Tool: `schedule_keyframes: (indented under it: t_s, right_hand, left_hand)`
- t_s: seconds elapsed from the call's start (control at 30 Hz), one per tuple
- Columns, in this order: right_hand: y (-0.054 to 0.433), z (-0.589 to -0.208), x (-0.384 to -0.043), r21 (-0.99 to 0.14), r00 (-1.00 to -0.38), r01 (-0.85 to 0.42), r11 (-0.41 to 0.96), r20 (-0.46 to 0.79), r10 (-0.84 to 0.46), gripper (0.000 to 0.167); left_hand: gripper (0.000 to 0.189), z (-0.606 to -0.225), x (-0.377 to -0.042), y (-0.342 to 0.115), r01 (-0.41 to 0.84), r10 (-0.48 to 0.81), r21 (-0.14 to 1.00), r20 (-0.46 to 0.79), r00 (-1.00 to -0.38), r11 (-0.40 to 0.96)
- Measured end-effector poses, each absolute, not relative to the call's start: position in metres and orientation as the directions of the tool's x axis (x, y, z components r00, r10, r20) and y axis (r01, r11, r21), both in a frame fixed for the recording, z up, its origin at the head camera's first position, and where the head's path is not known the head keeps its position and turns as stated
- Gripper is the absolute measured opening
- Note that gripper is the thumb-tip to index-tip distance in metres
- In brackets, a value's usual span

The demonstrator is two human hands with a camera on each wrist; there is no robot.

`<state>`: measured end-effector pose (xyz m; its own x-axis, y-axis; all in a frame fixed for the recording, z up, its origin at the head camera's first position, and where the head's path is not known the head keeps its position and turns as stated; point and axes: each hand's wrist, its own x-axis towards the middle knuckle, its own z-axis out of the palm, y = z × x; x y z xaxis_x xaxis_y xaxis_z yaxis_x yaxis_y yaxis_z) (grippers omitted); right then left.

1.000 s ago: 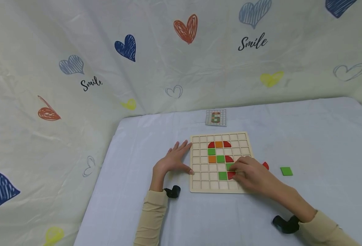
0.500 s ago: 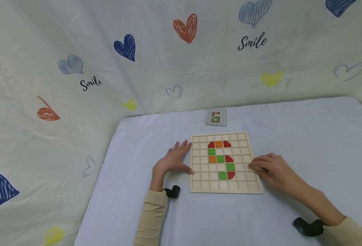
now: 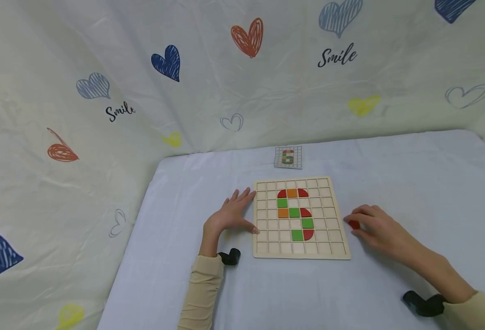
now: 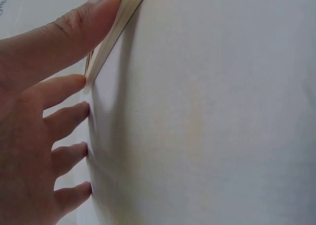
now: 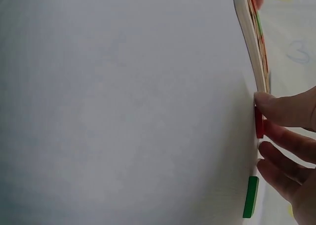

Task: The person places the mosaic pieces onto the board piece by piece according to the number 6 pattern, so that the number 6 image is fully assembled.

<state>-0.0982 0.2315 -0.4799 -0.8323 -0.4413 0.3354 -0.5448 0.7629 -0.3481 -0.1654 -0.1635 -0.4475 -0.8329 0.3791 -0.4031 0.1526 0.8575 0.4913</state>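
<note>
A wooden grid board (image 3: 329, 250) lies on the table, holding several red, orange and green tiles, among them a green square (image 3: 307, 223) and a red quarter-round (image 3: 308, 234). My left hand (image 3: 231, 216) is spread at the board's left edge, thumb and fingertips right at the rim. To the right of the board, my right hand (image 3: 376, 229) has its thumb and fingers around a loose red tile (image 3: 353, 224) on the cloth. Close by stands a loose green tile (image 5: 251, 197), seen in the right wrist view and hidden by the hand in the head view.
A small pattern card (image 3: 288, 157) with a gridded figure lies behind the board. White cloth (image 3: 300, 293) covers the table. Behind it hangs a pale curtain (image 3: 201, 82) printed with hearts and lettering. Black wrist cameras sit under both forearms.
My right hand has left the green square on the board, moved right past the board's edge and closed in on the loose red tile. My left hand stays at the board's edge.
</note>
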Motion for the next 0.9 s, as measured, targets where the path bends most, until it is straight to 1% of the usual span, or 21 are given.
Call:
schedule_keyframes:
  t_s: [0.37,0.67,0.9]
  right_hand:
    - [0.2334,-0.4804,-0.0983,-0.34,-0.831,-0.541,0.769,0.355,-0.428,0.033]
    - [0.237,-0.4813,-0.0996,-0.392,-0.819,-0.561,0.729,0.389,-0.421,0.036]
    - [0.2383,-0.4806,-0.0998,-0.393,-0.825,-0.556,0.732,0.365,-0.431,0.034]
  left_hand:
    - [0.114,-0.4481,-0.1667,-0.1647,0.156,0.384,0.495,-0.4,-0.832,0.855]
    - [0.114,-0.4473,-0.1664,-0.1651,0.158,0.383,0.489,-0.404,-0.831,0.858]
    - [0.114,-0.4469,-0.1657,-0.1642,0.152,0.382,0.495,-0.407,-0.83,0.856]
